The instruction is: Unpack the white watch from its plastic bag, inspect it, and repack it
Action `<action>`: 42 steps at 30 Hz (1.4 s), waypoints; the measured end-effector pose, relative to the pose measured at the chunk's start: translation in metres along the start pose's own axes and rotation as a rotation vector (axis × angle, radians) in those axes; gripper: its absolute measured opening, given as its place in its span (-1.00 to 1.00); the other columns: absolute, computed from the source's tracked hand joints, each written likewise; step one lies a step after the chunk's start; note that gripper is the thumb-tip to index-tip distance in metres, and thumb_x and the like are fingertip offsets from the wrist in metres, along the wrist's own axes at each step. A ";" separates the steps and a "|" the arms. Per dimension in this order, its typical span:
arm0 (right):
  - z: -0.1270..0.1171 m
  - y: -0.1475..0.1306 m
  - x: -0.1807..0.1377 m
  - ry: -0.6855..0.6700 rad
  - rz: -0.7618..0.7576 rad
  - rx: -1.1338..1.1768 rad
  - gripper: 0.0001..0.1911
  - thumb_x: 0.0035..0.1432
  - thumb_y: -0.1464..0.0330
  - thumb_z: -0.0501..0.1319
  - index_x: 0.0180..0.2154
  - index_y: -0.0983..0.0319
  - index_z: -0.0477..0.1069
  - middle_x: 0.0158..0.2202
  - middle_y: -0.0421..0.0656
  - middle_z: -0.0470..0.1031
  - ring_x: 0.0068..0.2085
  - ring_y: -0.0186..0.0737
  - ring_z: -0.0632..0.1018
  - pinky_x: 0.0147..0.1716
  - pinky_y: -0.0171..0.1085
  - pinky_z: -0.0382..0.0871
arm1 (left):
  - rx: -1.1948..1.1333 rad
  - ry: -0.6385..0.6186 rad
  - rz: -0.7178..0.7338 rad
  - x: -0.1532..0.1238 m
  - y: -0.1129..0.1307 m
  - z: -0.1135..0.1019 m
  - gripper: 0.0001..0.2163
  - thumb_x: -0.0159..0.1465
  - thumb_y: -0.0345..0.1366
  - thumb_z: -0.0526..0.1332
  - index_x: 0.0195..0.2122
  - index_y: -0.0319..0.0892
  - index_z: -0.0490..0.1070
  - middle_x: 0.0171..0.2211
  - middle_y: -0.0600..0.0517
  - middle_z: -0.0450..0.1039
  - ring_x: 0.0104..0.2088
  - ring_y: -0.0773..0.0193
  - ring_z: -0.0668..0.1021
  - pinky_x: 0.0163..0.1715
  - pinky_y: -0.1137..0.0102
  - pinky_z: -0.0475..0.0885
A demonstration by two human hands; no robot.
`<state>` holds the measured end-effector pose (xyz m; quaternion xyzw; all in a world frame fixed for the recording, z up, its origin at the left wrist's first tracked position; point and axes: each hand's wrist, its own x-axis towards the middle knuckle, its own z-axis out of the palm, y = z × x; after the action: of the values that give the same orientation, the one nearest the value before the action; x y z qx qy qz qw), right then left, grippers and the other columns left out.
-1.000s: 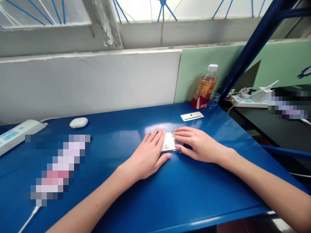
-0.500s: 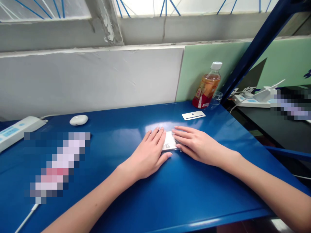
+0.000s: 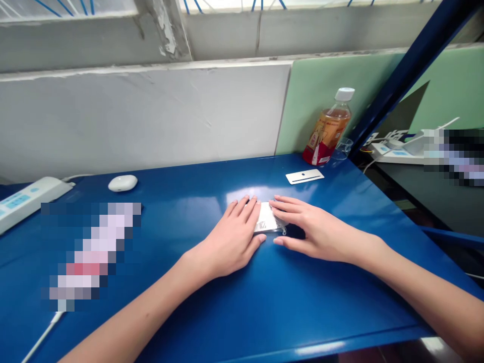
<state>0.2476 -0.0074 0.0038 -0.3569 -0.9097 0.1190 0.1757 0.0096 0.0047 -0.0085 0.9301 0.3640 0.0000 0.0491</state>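
Note:
A small flat white card or packet (image 3: 266,218) lies on the blue desk; clear plastic shows along its lower and right edges, and a dark printed mark sits near its lower left. My left hand (image 3: 234,236) rests flat over the packet's left part, fingers stretched forward, hiding that side. The fingertips of my right hand (image 3: 302,224) lie on or just over its right edge, with the thumb apart and lower on the desk. Both hands are open. A little metal-looking or clear bit pokes out at the packet's lower right corner, too small to name.
A white card with a dark stripe (image 3: 304,176) lies behind my right hand. Farther back stands a drink bottle (image 3: 328,132). To the left are a white earbud case (image 3: 123,183), a white power strip (image 3: 32,201) and a blurred-out device on a white cable (image 3: 41,335).
My right thumb has moved down and away from the packet's edge, spreading the hand. My left hand stays flat in place. The view has shifted slightly.

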 end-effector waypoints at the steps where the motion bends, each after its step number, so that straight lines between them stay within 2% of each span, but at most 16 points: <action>1: 0.000 0.001 0.000 0.008 0.003 0.026 -0.48 0.29 0.17 0.23 0.20 0.26 0.37 0.24 0.06 0.40 0.30 0.11 0.35 0.23 0.02 0.35 | 0.002 -0.007 -0.001 0.000 0.000 0.000 -0.39 0.49 -0.07 -0.12 0.40 -0.44 -0.06 0.42 -0.32 -0.07 0.42 -0.13 -0.01 0.34 0.03 -0.01; 5: 0.003 0.002 0.001 0.023 0.041 0.097 -0.48 0.23 0.18 0.29 0.18 0.21 0.40 0.24 0.04 0.40 0.31 0.13 0.34 0.23 0.04 0.34 | -0.004 -0.005 -0.001 0.001 0.001 0.000 -0.41 0.48 -0.08 -0.11 0.39 -0.40 -0.05 0.42 -0.31 -0.05 0.42 -0.15 0.00 0.33 0.01 0.01; 10: 0.010 0.002 -0.002 0.014 0.071 0.079 -0.50 0.22 0.19 0.30 0.14 0.24 0.44 0.27 0.05 0.37 0.35 0.18 0.25 0.23 0.10 0.33 | -0.001 0.001 -0.004 0.002 0.001 0.002 -0.41 0.48 -0.09 -0.11 0.39 -0.42 -0.06 0.42 -0.32 -0.06 0.42 -0.18 -0.03 0.34 0.01 -0.02; 14: 0.010 -0.001 -0.001 0.026 0.073 0.103 -0.52 0.20 0.19 0.32 0.11 0.25 0.46 0.21 0.07 0.44 0.34 0.19 0.27 0.21 0.09 0.36 | -0.017 0.007 -0.006 0.001 0.001 0.003 -0.42 0.48 -0.09 -0.10 0.40 -0.37 -0.06 0.42 -0.31 -0.05 0.42 -0.17 -0.04 0.32 -0.01 0.01; 17: 0.009 0.001 0.001 0.029 0.098 0.148 -0.59 0.23 0.19 0.28 0.06 0.22 0.50 0.19 0.04 0.46 0.34 0.16 0.26 0.21 0.07 0.36 | -0.016 -0.004 -0.008 0.001 0.001 0.002 -0.41 0.48 -0.09 -0.10 0.40 -0.41 -0.05 0.42 -0.32 -0.07 0.42 -0.19 -0.04 0.32 -0.02 0.02; 22: 0.010 0.012 0.003 0.117 0.131 0.142 -0.68 0.28 0.24 0.24 -0.01 0.23 0.57 0.20 0.09 0.44 0.31 0.15 0.33 0.22 0.15 0.31 | -0.004 0.000 -0.008 0.001 0.001 0.001 -0.41 0.49 -0.06 -0.13 0.40 -0.39 -0.03 0.42 -0.30 -0.06 0.42 -0.15 -0.02 0.33 0.00 0.01; 28: 0.013 0.025 0.004 0.226 0.097 0.095 -0.73 0.31 0.33 0.17 -0.05 0.17 0.59 0.11 0.03 0.53 0.20 0.09 0.46 0.14 0.14 0.39 | -0.013 0.039 -0.004 0.001 -0.001 0.004 -0.41 0.48 -0.05 -0.11 0.40 -0.35 -0.02 0.42 -0.26 -0.02 0.42 -0.14 0.01 0.33 0.01 0.01; 35: 0.013 0.031 0.004 0.112 0.120 0.026 -0.55 0.33 0.21 0.17 0.16 0.27 0.42 0.18 0.12 0.45 0.25 0.10 0.40 0.19 0.12 0.34 | -0.021 0.036 -0.011 0.000 -0.001 0.003 -0.39 0.48 -0.03 -0.12 0.41 -0.37 -0.04 0.42 -0.27 -0.03 0.42 -0.13 0.01 0.34 0.02 0.00; 38: 0.012 0.031 0.004 0.071 0.113 0.019 -0.50 0.33 0.18 0.17 0.18 0.31 0.39 0.21 0.16 0.41 0.28 0.12 0.36 0.22 0.14 0.30 | -0.011 0.024 -0.012 0.001 0.000 0.002 -0.39 0.48 -0.04 -0.12 0.41 -0.40 -0.04 0.42 -0.28 -0.04 0.42 -0.15 0.02 0.34 0.01 -0.01; 42: 0.013 0.032 0.004 0.062 0.122 0.011 -0.49 0.31 0.15 0.19 0.19 0.27 0.40 0.22 0.14 0.40 0.30 0.15 0.33 0.23 0.17 0.27 | -0.008 0.032 -0.013 0.001 0.001 0.002 -0.40 0.49 -0.05 -0.12 0.40 -0.39 -0.02 0.42 -0.28 -0.03 0.42 -0.14 0.03 0.34 0.00 0.00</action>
<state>0.2588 0.0170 -0.0176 -0.4140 -0.8798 0.1235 0.1982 0.0110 0.0048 -0.0108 0.9273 0.3709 0.0162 0.0469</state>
